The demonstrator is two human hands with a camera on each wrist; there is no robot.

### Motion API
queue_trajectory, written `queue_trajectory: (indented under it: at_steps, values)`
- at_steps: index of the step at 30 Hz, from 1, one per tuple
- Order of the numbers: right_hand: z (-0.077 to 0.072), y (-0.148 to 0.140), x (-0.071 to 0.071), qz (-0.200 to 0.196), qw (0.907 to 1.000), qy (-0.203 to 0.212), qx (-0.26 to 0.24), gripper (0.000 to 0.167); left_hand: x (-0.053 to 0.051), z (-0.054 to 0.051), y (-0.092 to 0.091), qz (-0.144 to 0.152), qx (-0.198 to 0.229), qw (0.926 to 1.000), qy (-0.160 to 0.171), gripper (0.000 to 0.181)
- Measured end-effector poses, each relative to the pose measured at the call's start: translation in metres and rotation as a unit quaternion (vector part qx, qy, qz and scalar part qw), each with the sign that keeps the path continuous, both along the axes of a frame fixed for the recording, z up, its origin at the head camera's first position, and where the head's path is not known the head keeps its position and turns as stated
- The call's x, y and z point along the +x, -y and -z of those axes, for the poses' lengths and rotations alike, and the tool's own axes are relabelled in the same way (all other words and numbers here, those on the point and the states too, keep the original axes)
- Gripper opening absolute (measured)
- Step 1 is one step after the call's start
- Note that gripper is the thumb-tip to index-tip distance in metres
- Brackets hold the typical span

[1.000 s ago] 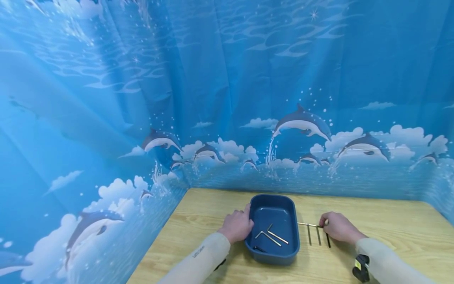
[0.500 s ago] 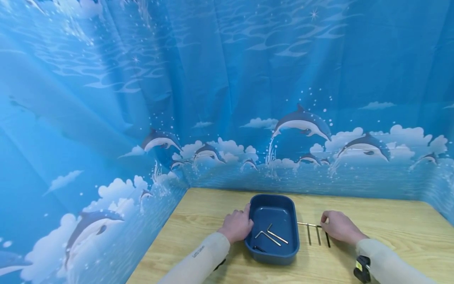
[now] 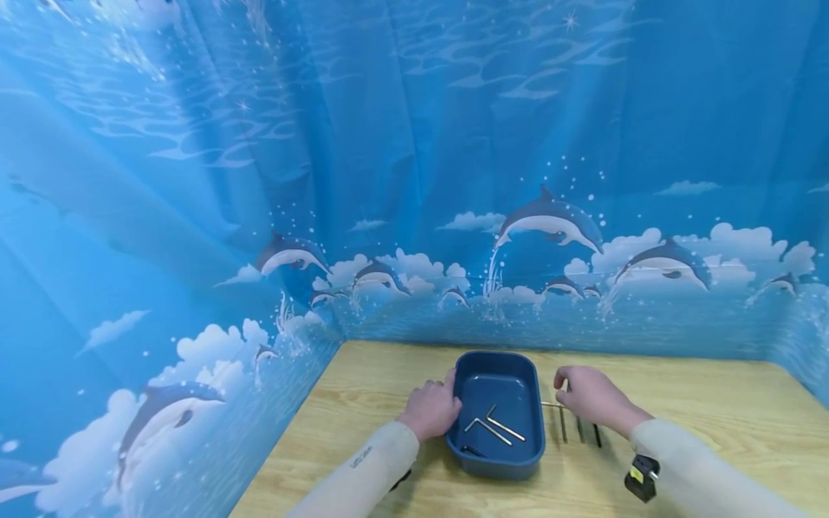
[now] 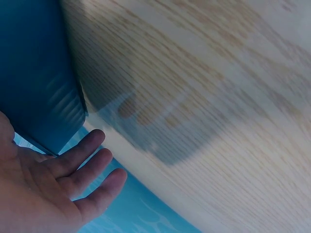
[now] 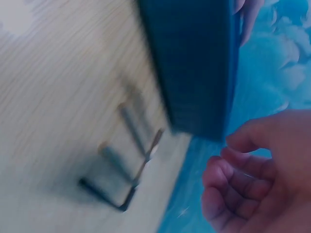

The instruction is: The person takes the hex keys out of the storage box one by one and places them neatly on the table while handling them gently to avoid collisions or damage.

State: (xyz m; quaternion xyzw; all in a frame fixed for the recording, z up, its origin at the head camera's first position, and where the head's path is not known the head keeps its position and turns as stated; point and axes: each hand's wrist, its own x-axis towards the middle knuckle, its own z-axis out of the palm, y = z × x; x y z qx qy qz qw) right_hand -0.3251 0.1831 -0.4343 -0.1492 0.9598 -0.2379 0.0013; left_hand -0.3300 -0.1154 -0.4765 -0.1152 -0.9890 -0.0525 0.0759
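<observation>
My left hand (image 3: 430, 409) rests against the left side of a dark blue rectangular bin (image 3: 495, 471); in the left wrist view its lower fingers (image 4: 82, 160) extend loosely beside the wall. Inside the bin lie two brass-coloured hex keys (image 3: 495, 433) and a black one (image 3: 473, 452). To its right, a row of L-shaped hex keys lies on the table: a black key (image 5: 99, 191) at the end and two lighter ones (image 5: 115, 162) nearer the bin. Above this row hovers my right hand (image 3: 596, 396), fingers loosely curled, with nothing between them in the right wrist view.
The pale wood-grain table (image 3: 363, 388) stretches out on both sides of the bin. A blue curtain (image 3: 414, 180) printed with dolphins hangs along the table's back and left edges. A small black device (image 3: 642, 478) is strapped at the right wrist.
My right hand has left the black key at the row's right end and moved left and up, closer to the bin. The left hand stays at the bin, and the keys lie as before.
</observation>
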Motion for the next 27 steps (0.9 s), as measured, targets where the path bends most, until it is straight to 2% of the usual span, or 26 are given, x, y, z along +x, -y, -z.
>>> queue_trajectory:
  at_steps: [8, 14, 22, 27]
  values:
    - [-0.019, 0.040, 0.001, -0.039, 0.9991, -0.017, 0.007, 0.004, 0.002, -0.003, 0.002, -0.001, 0.003, 1.0000, -0.001, 0.057]
    - [-0.030, 0.062, -0.003, -0.074, 0.9968, -0.023, 0.021, 0.005, 0.000, -0.005, 0.003, 0.000, -0.004, 1.0000, -0.006, 0.057]
    - [-0.034, 0.087, -0.011, -0.094, 0.9935, 0.000, 0.064, 0.005, 0.003, -0.004, 0.000, 0.000, -0.007, 0.9999, 0.012, 0.057]
    - [-0.036, 0.103, -0.015, -0.110, 0.9912, 0.026, 0.068, 0.007, 0.002, -0.005, -0.002, -0.008, -0.009, 0.9998, 0.016, 0.058]
